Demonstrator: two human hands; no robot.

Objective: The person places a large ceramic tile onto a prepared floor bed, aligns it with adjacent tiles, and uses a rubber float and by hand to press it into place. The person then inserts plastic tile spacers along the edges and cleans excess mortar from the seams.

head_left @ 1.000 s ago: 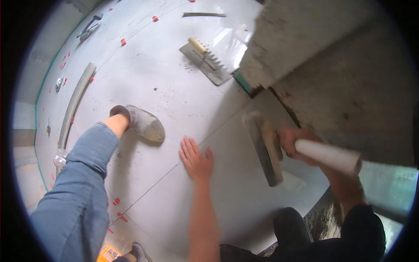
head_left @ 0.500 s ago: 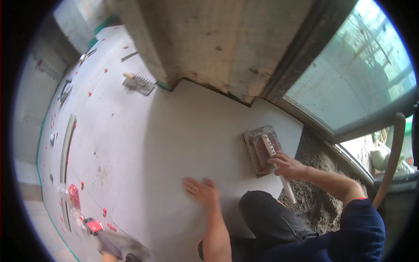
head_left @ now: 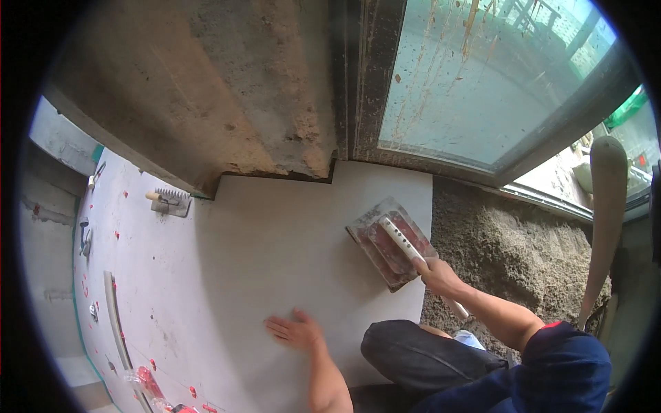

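A large pale tile (head_left: 275,241) lies in the notched corner beneath the wall. My left hand (head_left: 296,330) rests flat on it, fingers stretched out. Farther right, my right hand (head_left: 439,277) is closed round the long white handle of a flat tile beater (head_left: 372,249), which has a squarish, reddish, dirt-caked plate. Its plate sits over the right part of the tile, tilted diagonally in view; whether it presses on the surface I cannot tell. The handle's end sticks out past my hand toward the grey mortar.
Loose grey mortar (head_left: 496,224) borders the tile's right edge. A glazed door frame (head_left: 447,162) and a rough wall (head_left: 227,89) stand beyond. A wooden tool handle (head_left: 602,213) rises at right. On the left floor lie a notched trowel (head_left: 175,203), a metal bar (head_left: 118,323) and several red clips.
My view has swung to the right, showing more door and mortar. The tile beater has turned, its handle now more diagonal. My left hand stays flat on the tile.
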